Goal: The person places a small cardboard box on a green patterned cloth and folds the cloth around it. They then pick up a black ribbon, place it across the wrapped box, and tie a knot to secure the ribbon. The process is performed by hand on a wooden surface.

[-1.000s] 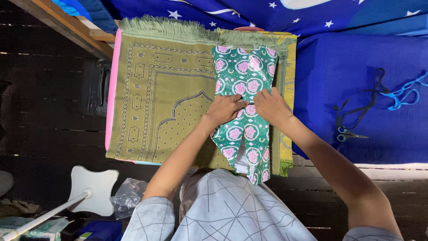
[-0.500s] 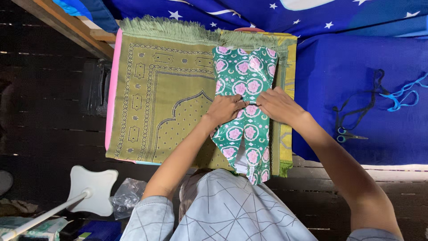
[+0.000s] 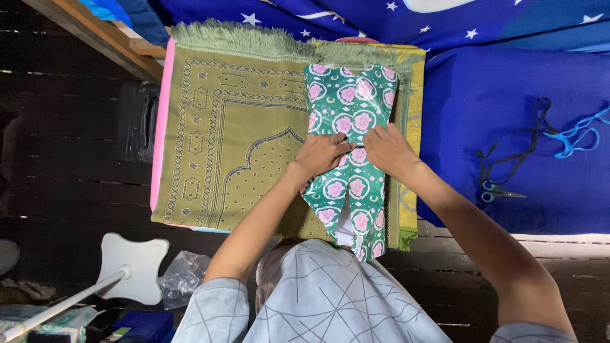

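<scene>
A parcel wrapped in green paper with pink flowers [image 3: 348, 105] lies on an olive woven mat [image 3: 222, 133] with a green fringe. My left hand [image 3: 323, 154] presses on the middle of the wrapping, fingers curled against the paper seam. My right hand [image 3: 389, 147] rests flat on the paper just to the right, fingertips meeting the left hand's at the seam. The paper's near end [image 3: 356, 222] tapers into folded flaps towards my body.
Scissors [image 3: 502, 192] with dark and blue ribbons [image 3: 559, 130] lie on the blue cloth at the right. A wooden beam [image 3: 95, 38] runs at the top left. A white stand base [image 3: 135, 267] and a crumpled plastic bag [image 3: 181, 279] sit on the dark floor.
My right hand slid slightly right along the paper, then came back to the seam. The left hand and the parcel stayed put.
</scene>
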